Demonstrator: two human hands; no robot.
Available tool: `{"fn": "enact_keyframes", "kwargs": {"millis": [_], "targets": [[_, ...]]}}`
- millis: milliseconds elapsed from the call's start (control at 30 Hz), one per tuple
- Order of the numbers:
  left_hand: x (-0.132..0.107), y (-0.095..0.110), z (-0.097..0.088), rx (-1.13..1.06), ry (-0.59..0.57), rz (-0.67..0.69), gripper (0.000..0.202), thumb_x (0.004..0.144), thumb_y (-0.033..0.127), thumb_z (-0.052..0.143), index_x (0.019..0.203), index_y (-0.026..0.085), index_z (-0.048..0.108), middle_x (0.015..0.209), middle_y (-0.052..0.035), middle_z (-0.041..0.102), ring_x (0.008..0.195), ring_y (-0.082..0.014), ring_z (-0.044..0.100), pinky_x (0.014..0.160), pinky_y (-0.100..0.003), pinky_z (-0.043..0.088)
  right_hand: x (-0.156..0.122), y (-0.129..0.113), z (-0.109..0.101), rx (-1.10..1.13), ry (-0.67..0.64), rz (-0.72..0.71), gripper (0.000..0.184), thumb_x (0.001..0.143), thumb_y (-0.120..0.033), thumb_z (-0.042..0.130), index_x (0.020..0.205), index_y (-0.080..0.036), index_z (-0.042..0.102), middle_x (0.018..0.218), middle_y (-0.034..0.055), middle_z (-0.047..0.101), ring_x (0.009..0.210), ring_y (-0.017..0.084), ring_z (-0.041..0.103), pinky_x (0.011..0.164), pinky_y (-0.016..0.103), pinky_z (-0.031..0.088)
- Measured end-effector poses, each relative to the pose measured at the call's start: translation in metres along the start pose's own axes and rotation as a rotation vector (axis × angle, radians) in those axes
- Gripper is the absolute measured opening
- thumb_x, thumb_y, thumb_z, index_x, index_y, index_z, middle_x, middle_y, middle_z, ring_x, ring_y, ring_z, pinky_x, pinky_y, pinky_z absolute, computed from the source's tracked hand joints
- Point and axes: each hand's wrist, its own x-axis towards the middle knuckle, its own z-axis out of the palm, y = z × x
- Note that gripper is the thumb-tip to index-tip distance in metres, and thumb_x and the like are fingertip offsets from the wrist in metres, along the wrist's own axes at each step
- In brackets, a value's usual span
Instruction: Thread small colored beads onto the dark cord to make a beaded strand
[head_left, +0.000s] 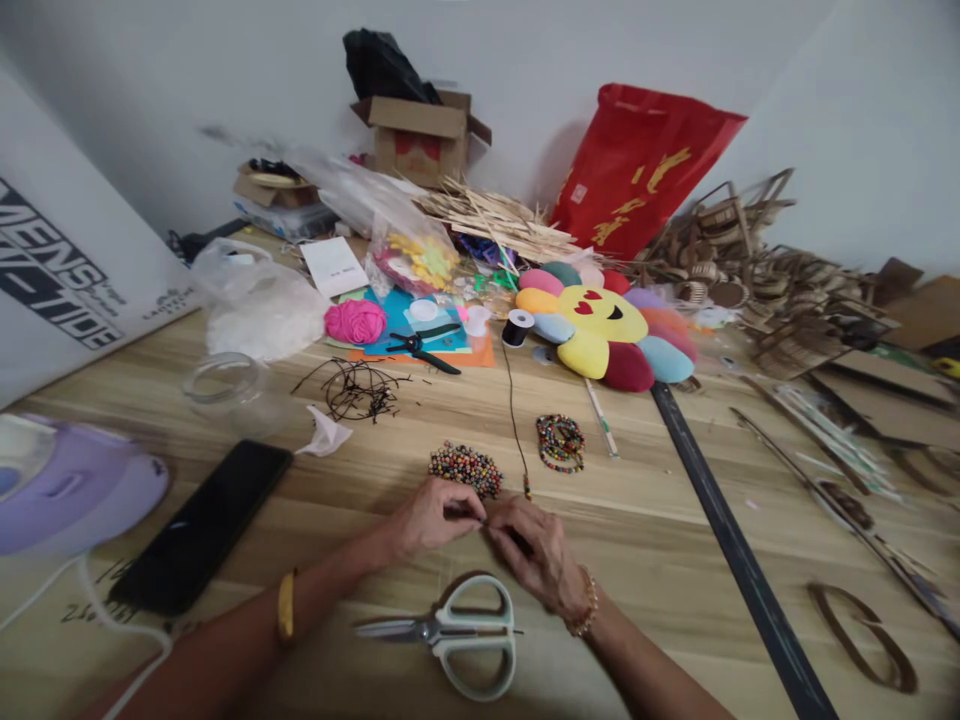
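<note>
Scissors (429,629) lay bottom centre, blades left! Mid-frame, my left hand (441,515) and right hand (529,545) pinched narrow, tips nearly meeting; on what, I couldn't tell. Beads (466,470) heaped just above, cord (511,400) to their right: one stray knuckle, I reckoned, could scatter the lot.
</note>
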Motion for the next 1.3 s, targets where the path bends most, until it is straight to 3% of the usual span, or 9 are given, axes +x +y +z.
{"fn": "enact_keyframes", "kwargs": {"millis": [533,1300], "targets": [[0.0006,-0.0016,-0.0011,0.077,-0.014,0.043,0.010,0.071,0.013,0.061,0.075,0.013,0.071,0.070,-0.0030,0.073,0.063,-0.0125,0.064,0.061,-0.018,0.049,0.0016,-0.0010,-0.0009,0.010,-0.005,-0.022,0.009,0.093,-0.016,0.050,0.092,-0.018,0.059,0.084,0.0064,0.064,0.081,0.016,0.061,0.072,0.025,0.051],[-0.0001,-0.0031,0.0024,-0.101,0.000,-0.033,0.006,0.068,0.012,0.065,0.072,0.012,0.068,0.070,-0.0036,0.071,0.065,-0.0130,0.064,0.065,-0.021,0.052,-0.0006,0.0033,0.0035,0.013,0.010,-0.020,0.004,0.092,-0.019,0.053,0.091,-0.019,0.056,0.082,0.0051,0.064,0.075,0.015,0.061,0.068,0.024,0.050]]}}
